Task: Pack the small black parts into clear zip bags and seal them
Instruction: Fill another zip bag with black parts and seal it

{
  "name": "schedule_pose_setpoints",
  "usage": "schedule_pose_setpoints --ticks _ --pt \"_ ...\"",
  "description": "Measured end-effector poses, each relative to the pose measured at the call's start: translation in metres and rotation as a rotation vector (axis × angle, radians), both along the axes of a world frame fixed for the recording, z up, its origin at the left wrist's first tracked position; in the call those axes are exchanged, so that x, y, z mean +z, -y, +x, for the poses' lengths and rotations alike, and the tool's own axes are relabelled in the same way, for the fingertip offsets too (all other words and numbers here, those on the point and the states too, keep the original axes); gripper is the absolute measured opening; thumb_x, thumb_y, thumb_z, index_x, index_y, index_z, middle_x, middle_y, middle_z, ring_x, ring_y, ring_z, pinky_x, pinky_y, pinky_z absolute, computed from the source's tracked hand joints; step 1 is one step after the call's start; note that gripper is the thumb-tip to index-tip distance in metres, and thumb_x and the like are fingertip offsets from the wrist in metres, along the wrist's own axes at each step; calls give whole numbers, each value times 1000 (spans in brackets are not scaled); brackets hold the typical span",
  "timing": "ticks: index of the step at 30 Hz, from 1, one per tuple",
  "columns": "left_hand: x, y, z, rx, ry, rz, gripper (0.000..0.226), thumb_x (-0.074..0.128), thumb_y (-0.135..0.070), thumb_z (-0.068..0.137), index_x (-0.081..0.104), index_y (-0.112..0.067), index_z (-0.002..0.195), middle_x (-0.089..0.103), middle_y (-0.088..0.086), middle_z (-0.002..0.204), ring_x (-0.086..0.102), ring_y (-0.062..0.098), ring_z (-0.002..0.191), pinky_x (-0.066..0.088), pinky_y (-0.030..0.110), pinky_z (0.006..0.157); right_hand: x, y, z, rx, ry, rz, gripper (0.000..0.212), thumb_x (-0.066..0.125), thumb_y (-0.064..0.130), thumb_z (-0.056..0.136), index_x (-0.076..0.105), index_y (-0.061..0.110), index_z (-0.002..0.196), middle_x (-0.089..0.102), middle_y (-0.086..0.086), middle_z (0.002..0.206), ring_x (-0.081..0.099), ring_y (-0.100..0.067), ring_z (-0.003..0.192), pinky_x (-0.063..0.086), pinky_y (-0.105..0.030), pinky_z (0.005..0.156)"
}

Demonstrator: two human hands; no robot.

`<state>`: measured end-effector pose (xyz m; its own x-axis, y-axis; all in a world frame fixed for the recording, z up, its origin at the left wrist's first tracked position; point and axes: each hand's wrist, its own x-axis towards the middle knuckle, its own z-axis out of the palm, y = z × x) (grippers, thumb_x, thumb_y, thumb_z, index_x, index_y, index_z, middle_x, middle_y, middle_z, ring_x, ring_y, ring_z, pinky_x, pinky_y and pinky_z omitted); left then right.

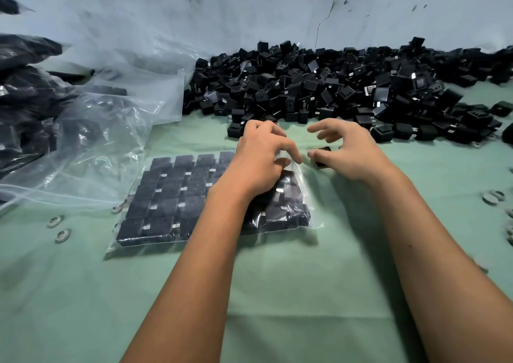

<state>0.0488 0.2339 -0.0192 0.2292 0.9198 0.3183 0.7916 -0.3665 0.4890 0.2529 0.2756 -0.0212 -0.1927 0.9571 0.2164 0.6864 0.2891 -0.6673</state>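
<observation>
Forearms reach in from six o'clock over the green surface (277,293). At centre lies the bag (200,204), flat, rows of black parts showing through the clear film. Left hand (261,162) sits on its open right edge, fingers curled and pinching the film there. Just at three o'clock of it, right hand (344,151) pinches one loose part (323,154) between thumb and finger, its other fingers spread, right at the bag's mouth.

Risk one, as I judge it: the bag looks nearly full, so forcing this part in could knock the near rows crooked and leave the zip unable to close. Risk two: if the left pinch slips, the mouth falls shut and the part lands on the surface.

Small white rings (58,228) lie at eight o'clock; a sliding bag could sweep them along. At twelve to two o'clock sprawls the pile (333,90) of parts, its front edge near both hands, so a careless knuckle may spill more forward. Loose plastic (111,129) heaps at ten o'clock.
</observation>
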Motion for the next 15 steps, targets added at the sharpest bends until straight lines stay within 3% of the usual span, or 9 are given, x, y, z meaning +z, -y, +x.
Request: schedule_pose_setpoints --ticks 3,5,9,12,15 --pt "1 -1 -3 14 -3 16 22 77 -15 91 79 -36 94 53 -8 119 33 15 128 32 30 110 -5 -4 -1 -177 160 -61 51 86 52 74 68 23 112 65 -2 102 60 -21 95 50 -34 83" --pt "2 -1 -4 37 12 34 21 79 -15 89 79 -36 92 54 -9 118 35 15 126 31 28 108 -5 -4 -1 -176 193 -83 46 89 46 73 73 19 106 68 0 93 63 -19 87 47 -28 73" --pt "3 -1 -7 52 75 52 20 84 -15 83 80 -34 88 56 -10 115 38 13 121 44 36 105 -1 -1 0 -15 -36 -151 40 93 23 72 73 23 107 70 7 92 61 2 61 44 -9 55" --pt "3 -1 -8 51 100 68 19 86 -15 81 80 -33 87 57 -10 111 39 13 118 49 39 98 -2 4 -4 130 -151 -201 37 89 7 75 74 18 107 73 -8 102 58 -6 63 51 -18 63" --pt "2 -3 -9 57 113 113 18 86 -17 81 80 -33 86 59 -9 109 41 13 116 45 34 101 -4 6 -9 182 -260 -270 28 82 3 83 73 12 109 74 -14 100 67 -14 75 59 -31 72"
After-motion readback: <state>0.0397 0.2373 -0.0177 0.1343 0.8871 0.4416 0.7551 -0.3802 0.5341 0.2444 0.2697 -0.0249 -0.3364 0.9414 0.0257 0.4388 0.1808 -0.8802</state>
